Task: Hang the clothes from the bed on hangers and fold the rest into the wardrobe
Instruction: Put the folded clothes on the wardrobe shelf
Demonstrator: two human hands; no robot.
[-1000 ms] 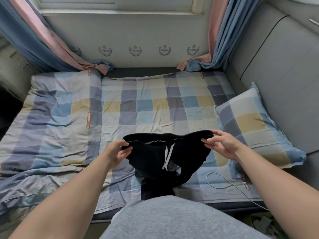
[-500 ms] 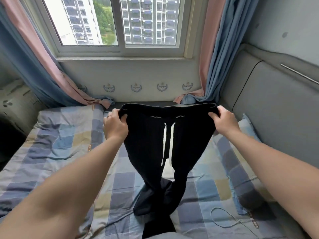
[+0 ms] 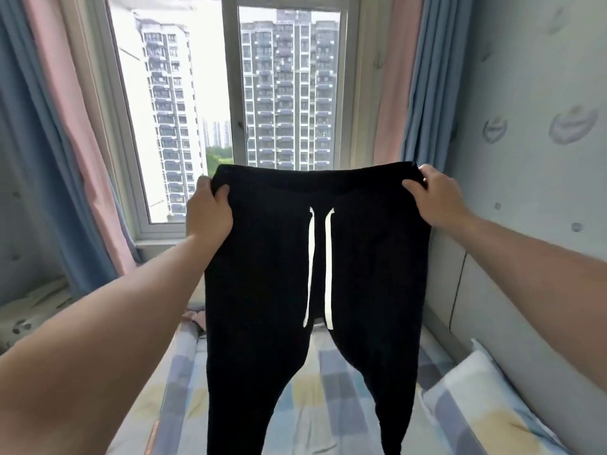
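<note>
While the left hand (image 3: 209, 210) gripped one end of the waistband, the right hand (image 3: 435, 198) pinched the other; black trousers (image 3: 262, 290) hung stretched between them, white drawstrings (image 3: 320, 267) down the middle, legs dangling above the checked bed (image 3: 315, 405).

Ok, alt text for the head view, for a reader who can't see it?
The left hand and right hand grip black trousers by the waistband, held up before the window. The legs hang over the checked bed; a pillow lies at right.
</note>
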